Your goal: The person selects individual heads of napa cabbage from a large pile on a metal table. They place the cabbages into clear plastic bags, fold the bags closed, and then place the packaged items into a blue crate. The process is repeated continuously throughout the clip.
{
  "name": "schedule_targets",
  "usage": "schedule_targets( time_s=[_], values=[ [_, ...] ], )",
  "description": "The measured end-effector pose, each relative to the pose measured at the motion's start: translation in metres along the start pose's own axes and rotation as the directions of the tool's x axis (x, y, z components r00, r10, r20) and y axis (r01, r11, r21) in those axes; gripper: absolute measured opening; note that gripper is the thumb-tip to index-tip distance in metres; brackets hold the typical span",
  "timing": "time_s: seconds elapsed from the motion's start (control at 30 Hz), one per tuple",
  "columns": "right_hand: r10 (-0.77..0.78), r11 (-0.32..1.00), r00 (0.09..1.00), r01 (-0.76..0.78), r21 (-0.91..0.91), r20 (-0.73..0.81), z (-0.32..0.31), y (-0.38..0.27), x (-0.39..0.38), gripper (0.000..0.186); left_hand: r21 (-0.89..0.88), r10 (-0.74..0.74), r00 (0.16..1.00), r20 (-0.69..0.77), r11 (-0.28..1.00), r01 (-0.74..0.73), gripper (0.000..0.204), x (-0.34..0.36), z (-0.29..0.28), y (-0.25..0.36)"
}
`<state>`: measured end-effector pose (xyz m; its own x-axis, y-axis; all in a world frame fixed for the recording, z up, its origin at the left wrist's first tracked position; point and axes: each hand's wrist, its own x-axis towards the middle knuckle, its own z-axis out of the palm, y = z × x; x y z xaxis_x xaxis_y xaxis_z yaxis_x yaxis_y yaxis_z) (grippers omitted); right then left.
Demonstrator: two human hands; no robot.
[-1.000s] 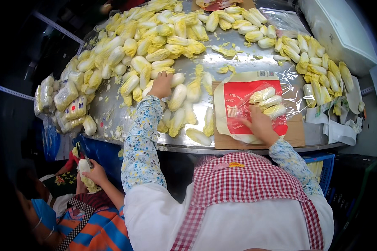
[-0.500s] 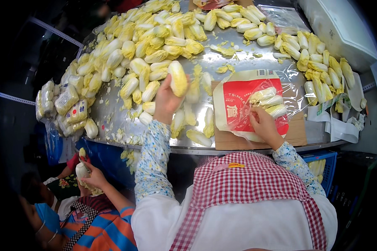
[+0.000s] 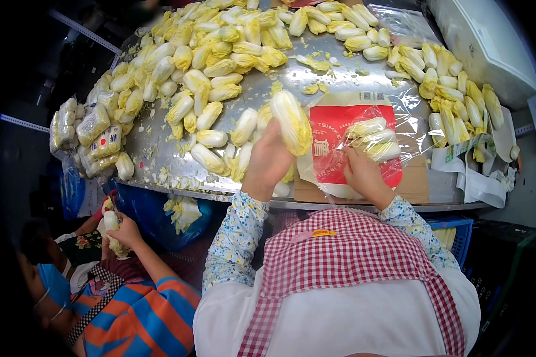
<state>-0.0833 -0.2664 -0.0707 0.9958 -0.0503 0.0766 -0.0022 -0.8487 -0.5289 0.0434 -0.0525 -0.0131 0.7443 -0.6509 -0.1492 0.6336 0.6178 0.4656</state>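
My left hand (image 3: 268,162) is wrapped round a small napa cabbage (image 3: 293,119), its white base up and its yellow leaves toward the bag. The cabbage is held above the table, just left of a clear plastic bag (image 3: 393,122). Inside the bag lie several napa cabbages (image 3: 372,140) side by side. My right hand (image 3: 366,174) is closed on the bag's near left edge, by the cabbages' ends; the fingertips are partly hidden. Beneath the bag is a red and cream printed sheet (image 3: 323,119), resting on a brown cardboard piece (image 3: 315,192).
A big heap of napa cabbages (image 3: 214,53) covers the metal table's (image 3: 161,157) left and back. More cabbages (image 3: 458,89) line the right, beside a white foam box (image 3: 488,47). Packed bags (image 3: 95,128) stand at the left edge. A co-worker (image 3: 143,303) at lower left handles a cabbage.
My left hand has moved right and nearer to the bag with the cabbage, which now tilts with its leaves to the right. My right hand still grips the bag. The view has shifted slightly.
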Motion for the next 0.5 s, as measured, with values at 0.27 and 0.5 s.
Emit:
schedule_targets(
  time_s=[0.27,0.5],
  values=[
    [0.223,0.917,0.975,-0.216,0.335,0.019,-0.033,-0.008,0.01,0.033,0.368,-0.144,0.988,0.048,0.923,0.117,0.054,-0.02,0.015,-0.014],
    [0.107,0.911,0.979,-0.026,0.412,-0.175,-0.02,0.009,0.008,0.032,0.838,0.101,0.904,0.416,-0.428,-0.338,0.058,-0.032,0.036,-0.056]
  ],
)
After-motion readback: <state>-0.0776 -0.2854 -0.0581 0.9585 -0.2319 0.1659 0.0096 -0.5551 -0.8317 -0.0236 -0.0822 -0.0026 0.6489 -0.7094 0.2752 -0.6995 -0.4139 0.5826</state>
